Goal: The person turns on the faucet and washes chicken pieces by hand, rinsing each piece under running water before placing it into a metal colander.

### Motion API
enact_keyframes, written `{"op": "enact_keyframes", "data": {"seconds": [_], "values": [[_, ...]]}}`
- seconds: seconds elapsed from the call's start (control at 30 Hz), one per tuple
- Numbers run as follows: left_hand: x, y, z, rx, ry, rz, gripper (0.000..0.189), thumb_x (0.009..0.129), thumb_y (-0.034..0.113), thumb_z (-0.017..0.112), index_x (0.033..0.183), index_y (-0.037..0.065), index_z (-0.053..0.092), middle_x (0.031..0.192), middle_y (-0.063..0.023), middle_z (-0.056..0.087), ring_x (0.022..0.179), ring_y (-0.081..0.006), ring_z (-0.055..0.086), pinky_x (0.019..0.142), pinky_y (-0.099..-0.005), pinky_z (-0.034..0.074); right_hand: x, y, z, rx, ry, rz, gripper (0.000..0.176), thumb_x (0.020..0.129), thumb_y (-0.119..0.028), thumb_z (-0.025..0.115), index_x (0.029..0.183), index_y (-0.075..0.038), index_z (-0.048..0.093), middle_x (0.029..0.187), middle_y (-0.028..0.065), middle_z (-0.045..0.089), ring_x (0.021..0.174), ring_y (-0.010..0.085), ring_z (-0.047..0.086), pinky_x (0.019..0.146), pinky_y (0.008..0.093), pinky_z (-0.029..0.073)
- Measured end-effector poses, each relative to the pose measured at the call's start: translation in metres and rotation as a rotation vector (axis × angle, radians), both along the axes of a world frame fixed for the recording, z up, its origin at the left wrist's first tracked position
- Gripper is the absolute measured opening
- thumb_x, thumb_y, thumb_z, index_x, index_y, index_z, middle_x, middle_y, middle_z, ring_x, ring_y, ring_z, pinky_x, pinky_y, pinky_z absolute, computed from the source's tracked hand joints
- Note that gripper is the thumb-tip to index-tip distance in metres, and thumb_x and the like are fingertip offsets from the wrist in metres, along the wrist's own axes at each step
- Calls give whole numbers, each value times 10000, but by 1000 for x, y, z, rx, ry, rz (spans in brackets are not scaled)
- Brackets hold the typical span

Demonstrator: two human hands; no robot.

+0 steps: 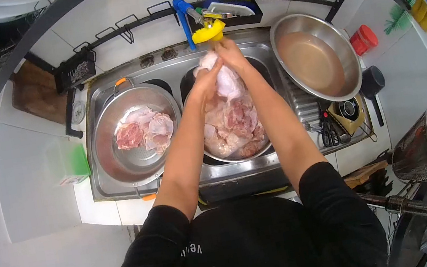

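Both hands are at the top of the right sink basin, just under the yellow-fitted tap [210, 31]. My left hand [207, 80] is closed round the side of a pale piece of raw meat [228, 82]. My right hand [231, 55] grips the top of the same piece, close to the tap's mouth. Below them a metal bowl [245, 159] in the basin is heaped with raw meat [232, 125]. To the left, a steel colander [106, 145] with orange-trimmed handles holds several pieces of raw meat [144, 131].
A large steel basin [351, 78] of cloudy water stands right of the sink. Near it are a red container [363, 40], a small black pan [372, 81], scissors [329, 131] and a yellow-framed scale or burner [346, 112]. A black rack [248, 16] is behind the tap.
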State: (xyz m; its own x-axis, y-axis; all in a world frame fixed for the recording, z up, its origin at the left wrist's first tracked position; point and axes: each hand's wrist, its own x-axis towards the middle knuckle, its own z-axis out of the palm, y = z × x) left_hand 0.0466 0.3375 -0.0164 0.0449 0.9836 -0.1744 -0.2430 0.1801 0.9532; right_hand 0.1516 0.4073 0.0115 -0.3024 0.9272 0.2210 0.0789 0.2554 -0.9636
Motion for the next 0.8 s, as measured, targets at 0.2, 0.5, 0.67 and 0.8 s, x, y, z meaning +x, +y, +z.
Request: {"op": "enact_keyframes", "data": {"seconds": [0.2, 0.5, 0.67, 0.8], "values": [[13, 2, -4, -158, -340, 489, 392, 871, 288, 582, 1105, -20, 521, 937, -124, 600, 733, -226, 590, 622, -373, 490, -28, -38, -31, 86, -428, -379, 523, 854, -402, 530, 1236, -48, 485, 1119, 198, 537, 1024, 266, 523, 825, 362, 449], [20, -46, -1, -48, -610, 220, 388, 891, 204, 550, 1216, 21, 441, 1107, -107, 566, 949, -248, 586, 811, -406, 495, 2, -35, -13, -631, 29, -225, 652, 884, -503, 464, 1158, 85, 521, 1134, 216, 559, 1013, 275, 546, 834, 390, 432], [17, -51, -5, 39, -731, 59, 394, 913, 208, 494, 1262, 49, 405, 1242, -86, 502, 1120, -244, 503, 954, -419, 407, 9, 1, -24, -747, 87, -431, 715, 894, -552, 390, 1217, 82, 466, 1155, 200, 548, 1019, 260, 532, 870, 386, 407], [-8, -29, -26, -6, -802, 154, 392, 925, 205, 470, 1274, 47, 386, 1258, -123, 480, 1160, -276, 468, 993, -440, 372, -6, -45, -4, -258, 41, 28, 397, 890, -269, 542, 1181, -6, 479, 1026, 123, 589, 903, 191, 563, 819, 313, 446]]}}
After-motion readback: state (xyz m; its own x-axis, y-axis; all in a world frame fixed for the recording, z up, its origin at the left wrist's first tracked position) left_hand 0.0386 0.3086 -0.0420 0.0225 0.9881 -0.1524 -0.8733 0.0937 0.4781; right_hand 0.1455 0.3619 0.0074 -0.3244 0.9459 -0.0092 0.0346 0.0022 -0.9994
